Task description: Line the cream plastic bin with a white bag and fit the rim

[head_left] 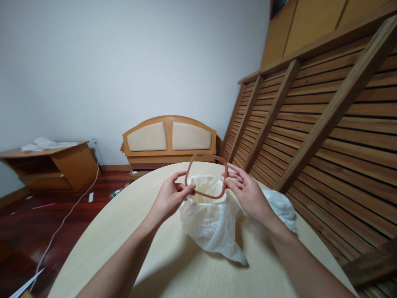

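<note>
Between my two hands a thin brown rounded-square ring [207, 195] is held tilted above a bin lined with a white plastic bag [206, 223]. My left hand [173, 192] pinches the ring's left side between thumb and fingers. On its right side, my right hand [245, 188] grips it the same way. The bag is folded over the bin's rim, and its loose end hangs down onto the table. I see a pale yellowish inside through the ring. The bag hides the bin's outer wall.
The round pale wooden table [124, 231] carries the bin and a bundle of white plastic bags [281, 207] at the right. Slatted wooden panels [310, 124] lean beyond it. A headboard [169, 136] stands behind; a low cabinet [74, 165] and a cable [66, 217] are left.
</note>
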`<state>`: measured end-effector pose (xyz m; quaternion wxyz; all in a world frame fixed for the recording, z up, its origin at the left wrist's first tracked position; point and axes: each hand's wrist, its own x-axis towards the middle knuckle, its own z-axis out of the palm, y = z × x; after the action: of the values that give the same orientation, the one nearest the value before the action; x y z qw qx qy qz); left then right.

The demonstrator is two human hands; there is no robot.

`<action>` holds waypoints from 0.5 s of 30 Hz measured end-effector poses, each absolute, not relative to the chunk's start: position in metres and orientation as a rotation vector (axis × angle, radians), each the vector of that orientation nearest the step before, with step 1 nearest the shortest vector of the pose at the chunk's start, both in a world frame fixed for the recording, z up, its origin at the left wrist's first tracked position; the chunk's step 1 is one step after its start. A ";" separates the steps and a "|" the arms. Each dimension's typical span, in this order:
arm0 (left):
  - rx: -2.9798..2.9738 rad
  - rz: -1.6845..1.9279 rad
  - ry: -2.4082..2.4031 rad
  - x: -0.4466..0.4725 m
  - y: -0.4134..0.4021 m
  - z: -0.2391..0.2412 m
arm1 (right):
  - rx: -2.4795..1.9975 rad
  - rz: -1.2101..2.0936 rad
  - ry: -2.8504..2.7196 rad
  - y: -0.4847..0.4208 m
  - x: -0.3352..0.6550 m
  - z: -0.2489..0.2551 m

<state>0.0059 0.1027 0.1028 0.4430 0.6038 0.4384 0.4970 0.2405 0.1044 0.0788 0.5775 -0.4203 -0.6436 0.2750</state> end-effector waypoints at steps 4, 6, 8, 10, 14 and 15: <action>1.535 1.172 1.111 0.008 0.098 0.107 | -0.937 0.795 -1.457 0.110 0.241 0.073; 1.575 1.169 1.132 0.007 0.098 0.107 | -0.935 0.822 -1.455 0.112 0.243 0.071; 1.623 1.176 1.141 0.006 0.099 0.105 | -0.934 0.829 -1.454 0.113 0.244 0.070; 1.670 1.183 1.146 0.004 0.101 0.103 | -0.933 0.835 -1.454 0.114 0.245 0.070; 1.739 1.166 1.178 0.003 0.103 0.101 | -0.918 0.848 -1.443 0.112 0.245 0.073; 1.749 1.163 1.184 0.003 0.102 0.101 | -0.914 0.848 -1.441 0.112 0.245 0.074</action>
<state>0.0031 0.1024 0.1011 0.3572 0.6775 0.4586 0.4506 0.2451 0.1119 0.0738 0.5794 -0.3909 -0.6163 0.3629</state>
